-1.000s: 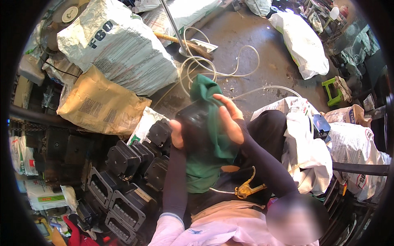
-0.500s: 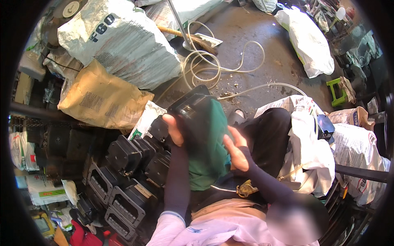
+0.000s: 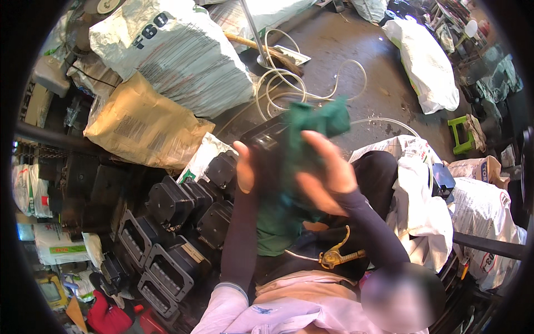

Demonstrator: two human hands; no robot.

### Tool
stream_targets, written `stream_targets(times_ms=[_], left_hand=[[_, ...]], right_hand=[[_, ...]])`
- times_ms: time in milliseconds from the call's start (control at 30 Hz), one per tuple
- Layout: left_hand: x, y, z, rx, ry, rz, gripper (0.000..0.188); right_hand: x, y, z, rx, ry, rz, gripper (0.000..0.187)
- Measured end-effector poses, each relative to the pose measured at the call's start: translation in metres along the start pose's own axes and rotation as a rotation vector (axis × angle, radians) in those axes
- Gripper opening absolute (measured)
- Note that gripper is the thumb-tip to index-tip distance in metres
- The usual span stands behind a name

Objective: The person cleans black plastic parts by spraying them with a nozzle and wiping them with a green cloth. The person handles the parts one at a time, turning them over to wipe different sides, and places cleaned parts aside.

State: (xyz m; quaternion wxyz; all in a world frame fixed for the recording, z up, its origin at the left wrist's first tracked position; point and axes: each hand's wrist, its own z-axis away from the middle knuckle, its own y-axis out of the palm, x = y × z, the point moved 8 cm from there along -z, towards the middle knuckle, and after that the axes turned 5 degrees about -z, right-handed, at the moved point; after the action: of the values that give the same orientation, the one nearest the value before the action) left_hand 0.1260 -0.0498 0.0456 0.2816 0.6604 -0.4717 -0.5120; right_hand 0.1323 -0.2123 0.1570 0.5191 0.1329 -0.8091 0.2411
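Observation:
Over my lap I hold a black plastic housing (image 3: 266, 137), upright or slightly tilted, with my left hand (image 3: 245, 168) closed around its left side. A dark green cloth (image 3: 328, 118) is bunched up against the housing's right side. My right hand (image 3: 329, 170), smeared by motion, presses and grips the cloth there. More green fabric (image 3: 276, 236) hangs down onto my lap. The housing's lower part is blurred and partly hidden by the cloth. Several similar black housings (image 3: 169, 203) stand to the left of my left forearm.
Open black frames (image 3: 161, 271) lie at the lower left. A brown paper sack (image 3: 142, 125) and a large white sack (image 3: 172, 55) stand at the far left. A clear hose (image 3: 347, 78) coils on the floor near a broom (image 3: 286, 61). White sacks (image 3: 414, 211) sit at my right.
My right hand has moved up and the green cloth with it, now bunched near the housing's top right instead of draped down its side. My left hand keeps its hold.

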Motion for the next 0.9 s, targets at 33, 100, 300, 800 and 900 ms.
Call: stream_targets(times_ms=[33, 100, 300, 800, 900], left_hand=[[0.002, 0.001, 0.0, -0.044, -0.008, -0.087, 0.067], [-0.006, -0.011, 0.008, -0.292, 0.029, -0.45, 0.069], [-0.017, -0.025, 0.021, -0.309, 0.04, -0.485, 0.078], [-0.032, -0.059, 0.033, -0.903, 0.267, -0.381, 0.069], [-0.021, -0.054, 0.021, -0.772, 0.283, -0.197, 0.07]], right_hand=[[0.001, 0.018, -0.01, 0.117, -0.08, 0.239, 0.072], [0.005, 0.04, -0.023, 0.127, -0.299, 0.348, 0.068], [0.0, 0.064, 0.009, -0.011, -0.414, 0.339, 0.069], [-0.061, -0.021, 0.078, -0.374, 0.277, -0.082, 0.048], [-0.018, 0.022, 0.055, -0.124, -0.005, 0.149, 0.051]])
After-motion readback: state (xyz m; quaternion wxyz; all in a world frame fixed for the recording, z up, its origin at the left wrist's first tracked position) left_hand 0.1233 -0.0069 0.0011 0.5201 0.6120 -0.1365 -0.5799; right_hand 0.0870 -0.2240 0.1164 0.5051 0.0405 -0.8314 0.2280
